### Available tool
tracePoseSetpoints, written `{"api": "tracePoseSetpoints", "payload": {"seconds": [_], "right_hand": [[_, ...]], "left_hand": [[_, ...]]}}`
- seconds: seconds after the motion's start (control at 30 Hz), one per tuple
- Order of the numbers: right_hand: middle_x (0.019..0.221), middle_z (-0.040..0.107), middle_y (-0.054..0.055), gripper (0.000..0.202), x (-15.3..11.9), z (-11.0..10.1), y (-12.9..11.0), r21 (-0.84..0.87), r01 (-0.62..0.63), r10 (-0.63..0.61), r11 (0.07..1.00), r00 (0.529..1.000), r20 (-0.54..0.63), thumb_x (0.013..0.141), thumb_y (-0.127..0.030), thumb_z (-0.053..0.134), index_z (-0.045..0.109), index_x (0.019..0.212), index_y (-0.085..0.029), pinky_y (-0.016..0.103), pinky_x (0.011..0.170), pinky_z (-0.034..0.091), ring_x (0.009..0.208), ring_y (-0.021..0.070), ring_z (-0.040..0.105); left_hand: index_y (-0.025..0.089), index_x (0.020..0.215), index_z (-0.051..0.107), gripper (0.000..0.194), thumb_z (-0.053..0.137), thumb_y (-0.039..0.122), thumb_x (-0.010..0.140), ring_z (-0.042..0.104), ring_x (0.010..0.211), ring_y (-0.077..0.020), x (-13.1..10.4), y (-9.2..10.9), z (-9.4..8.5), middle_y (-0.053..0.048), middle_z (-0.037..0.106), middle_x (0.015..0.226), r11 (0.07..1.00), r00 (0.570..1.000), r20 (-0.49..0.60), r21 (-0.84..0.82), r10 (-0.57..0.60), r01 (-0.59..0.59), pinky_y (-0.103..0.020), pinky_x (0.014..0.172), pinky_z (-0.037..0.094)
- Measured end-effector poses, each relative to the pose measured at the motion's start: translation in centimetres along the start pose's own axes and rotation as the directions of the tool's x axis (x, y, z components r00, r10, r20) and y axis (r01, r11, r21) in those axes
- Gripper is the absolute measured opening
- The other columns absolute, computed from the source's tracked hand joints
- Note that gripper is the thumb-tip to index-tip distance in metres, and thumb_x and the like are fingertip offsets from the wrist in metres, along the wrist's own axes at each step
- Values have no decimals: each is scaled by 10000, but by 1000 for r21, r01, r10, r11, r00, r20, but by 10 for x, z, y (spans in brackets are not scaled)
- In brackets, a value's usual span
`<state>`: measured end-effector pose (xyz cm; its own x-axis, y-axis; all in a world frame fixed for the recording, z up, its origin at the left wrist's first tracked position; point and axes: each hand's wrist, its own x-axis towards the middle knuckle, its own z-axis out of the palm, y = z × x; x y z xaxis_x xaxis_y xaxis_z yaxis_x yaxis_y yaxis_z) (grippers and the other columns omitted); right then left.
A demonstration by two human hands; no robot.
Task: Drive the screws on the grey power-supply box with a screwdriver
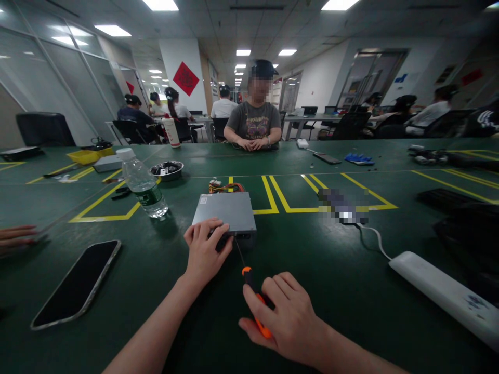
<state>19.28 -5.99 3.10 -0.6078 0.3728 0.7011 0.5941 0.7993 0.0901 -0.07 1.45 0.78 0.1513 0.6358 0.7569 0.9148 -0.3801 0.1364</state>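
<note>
A grey metal computer power supply unit (226, 206) lies on the green table in front of me, its bundle of coloured wires (226, 188) at the far side. My left hand (206, 248) grips its near left part, fingers over the top and thumb by the near face. In my right hand (286, 314) is a screwdriver (247, 275) with an orange and black handle. Its thin shaft points up and away, and the tip meets the near face close to my left thumb. Whether a screw sits under the tip is too small to tell.
Left are a phone (78, 284), a water bottle (145, 188), a metal bowl (167, 170) and another person's hand (17, 236). A white power strip (444, 291) lies right, its cable running to a blurred device (343, 206). Across the table sits a person (255, 122).
</note>
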Motion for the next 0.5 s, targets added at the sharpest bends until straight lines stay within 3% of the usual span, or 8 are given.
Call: {"api": "tracePoseSetpoints", "payload": {"seconds": [0.1,0.23,0.37,0.5], "right_hand": [[650,566,25,263,-3,2,1,25,-49,49,998,999,-4,856,-292,470,538,994,-78,274,542,347,545,121,484],[624,534,12,143,-4,2,0,21,0,0,1000,1000,5,791,-158,457,569,877,-133,275,556,342,557,121,468],[638,518,18,139,0,0,-1,5,11,-11,1000,1000,12,789,-204,460,588,834,-175,284,555,333,579,139,454],[670,557,27,253,-2,1,0,14,-35,34,999,999,18,843,-326,481,566,963,-119,284,547,338,571,134,472]], "left_hand": [[258,983,577,200,572,281,784,526,1029,-235,0,0,0,-64,600,1041,1000,1000,-1,-3,3,-3,-426,858,291],[260,984,576,201,572,281,784,527,1025,-234,0,0,0,-63,601,1040,1000,1000,1,-5,0,0,-424,857,289],[255,986,579,201,569,284,787,525,1030,-234,0,0,0,-66,599,1037,1000,1000,-5,-5,6,-6,-423,858,287],[256,989,580,207,574,287,784,522,1034,-233,-1,-1,1,-62,598,1040,1000,1000,-2,0,1,-1,-424,860,286]]}}
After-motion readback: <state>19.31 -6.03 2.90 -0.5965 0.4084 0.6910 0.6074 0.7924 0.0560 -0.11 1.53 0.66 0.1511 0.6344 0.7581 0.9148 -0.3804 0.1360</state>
